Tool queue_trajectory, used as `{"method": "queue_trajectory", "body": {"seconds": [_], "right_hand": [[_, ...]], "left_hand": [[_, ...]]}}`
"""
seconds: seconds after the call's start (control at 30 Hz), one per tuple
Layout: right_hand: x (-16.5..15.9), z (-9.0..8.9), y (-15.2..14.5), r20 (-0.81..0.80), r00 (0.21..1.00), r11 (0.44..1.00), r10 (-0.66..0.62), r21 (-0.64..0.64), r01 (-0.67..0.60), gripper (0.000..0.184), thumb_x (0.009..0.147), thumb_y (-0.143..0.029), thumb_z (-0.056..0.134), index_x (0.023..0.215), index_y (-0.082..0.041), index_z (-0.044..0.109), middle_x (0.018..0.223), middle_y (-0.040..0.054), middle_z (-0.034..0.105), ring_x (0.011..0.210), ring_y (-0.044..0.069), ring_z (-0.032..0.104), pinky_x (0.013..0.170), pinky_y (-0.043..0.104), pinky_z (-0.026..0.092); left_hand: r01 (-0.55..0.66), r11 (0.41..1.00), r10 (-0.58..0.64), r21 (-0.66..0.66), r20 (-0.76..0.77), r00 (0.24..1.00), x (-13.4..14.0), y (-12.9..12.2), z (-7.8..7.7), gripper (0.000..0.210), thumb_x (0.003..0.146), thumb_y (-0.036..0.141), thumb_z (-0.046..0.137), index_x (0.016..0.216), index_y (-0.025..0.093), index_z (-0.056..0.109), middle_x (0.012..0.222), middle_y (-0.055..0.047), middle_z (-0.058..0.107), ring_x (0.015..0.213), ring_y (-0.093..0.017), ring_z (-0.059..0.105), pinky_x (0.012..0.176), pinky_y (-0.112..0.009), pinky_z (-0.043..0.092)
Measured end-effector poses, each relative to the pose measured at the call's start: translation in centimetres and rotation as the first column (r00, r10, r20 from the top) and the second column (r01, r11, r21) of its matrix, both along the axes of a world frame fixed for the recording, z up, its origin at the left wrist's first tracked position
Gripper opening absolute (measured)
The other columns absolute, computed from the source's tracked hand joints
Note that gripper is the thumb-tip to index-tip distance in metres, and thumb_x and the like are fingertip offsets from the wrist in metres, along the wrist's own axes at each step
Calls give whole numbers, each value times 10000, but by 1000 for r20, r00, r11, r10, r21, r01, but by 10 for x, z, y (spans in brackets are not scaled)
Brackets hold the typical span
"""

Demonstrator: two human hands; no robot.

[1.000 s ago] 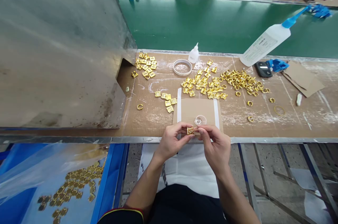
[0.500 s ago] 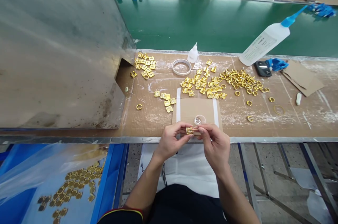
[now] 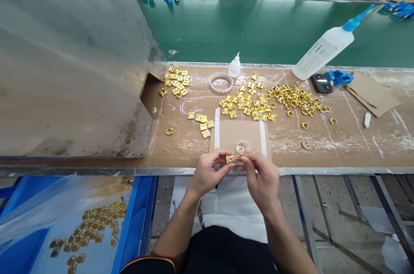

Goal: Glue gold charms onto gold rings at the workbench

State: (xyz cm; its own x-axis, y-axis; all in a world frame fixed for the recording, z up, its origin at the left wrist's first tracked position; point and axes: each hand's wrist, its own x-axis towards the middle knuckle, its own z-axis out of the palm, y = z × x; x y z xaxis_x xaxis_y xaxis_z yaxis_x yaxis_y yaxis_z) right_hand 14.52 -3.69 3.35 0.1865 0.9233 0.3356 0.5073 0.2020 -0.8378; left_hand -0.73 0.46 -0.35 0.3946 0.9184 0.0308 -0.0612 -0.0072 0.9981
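Observation:
Pinched between the thumb and fingers of my left hand (image 3: 208, 172) is a small square gold piece (image 3: 230, 159), held just above the front edge of the bench. My right hand (image 3: 263, 179) is closed on a thin stick (image 3: 238, 158), whose tip reaches to the gold piece. Right behind my fingers, a small clear round dish (image 3: 243, 146) sits on a taped cardboard sheet (image 3: 226, 134). Loose square gold pieces (image 3: 203, 126) lie left of the sheet, and more square pieces (image 3: 247, 99) lie behind it. A heap of gold rings (image 3: 297, 97) is to the right.
A roll of tape (image 3: 221, 82), a small white bottle (image 3: 234, 66) and a large tilted bottle (image 3: 323, 52) stand at the back. Beyond runs a green belt (image 3: 258, 28). A metal housing (image 3: 74, 71) blocks the left, above a blue bin (image 3: 132, 222). Co-workers' hands show across the belt.
Blue pieces on the green belt have shifted right. The gold piece in my left hand has turned slightly, while both hands stay nearly in place. A co-worker's hands now show at the top.

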Motion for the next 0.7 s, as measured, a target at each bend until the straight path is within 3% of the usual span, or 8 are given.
{"method": "queue_trajectory", "body": {"seconds": [0.2,0.7], "right_hand": [[1,-1,1,9,1000,1000,17,20,-17,172,1003,-153,551,880,-222,651,823,12,752,704,146,735,573,215,552],[1,1,2,25,1000,1000,20,21,-20,185,1011,-165,535,870,-220,642,783,9,725,625,133,691,545,218,518]], "left_hand": [[-1,1000,1,6,-8,1000,-1,0,0,219,863,245,744,1032,113,701,927,-93,789,809,-172,781,749,-217,639],[0,1000,0,12,6,1000,0,1,0,208,862,239,740,1027,118,701,942,-95,797,825,-172,787,757,-211,639]]}}
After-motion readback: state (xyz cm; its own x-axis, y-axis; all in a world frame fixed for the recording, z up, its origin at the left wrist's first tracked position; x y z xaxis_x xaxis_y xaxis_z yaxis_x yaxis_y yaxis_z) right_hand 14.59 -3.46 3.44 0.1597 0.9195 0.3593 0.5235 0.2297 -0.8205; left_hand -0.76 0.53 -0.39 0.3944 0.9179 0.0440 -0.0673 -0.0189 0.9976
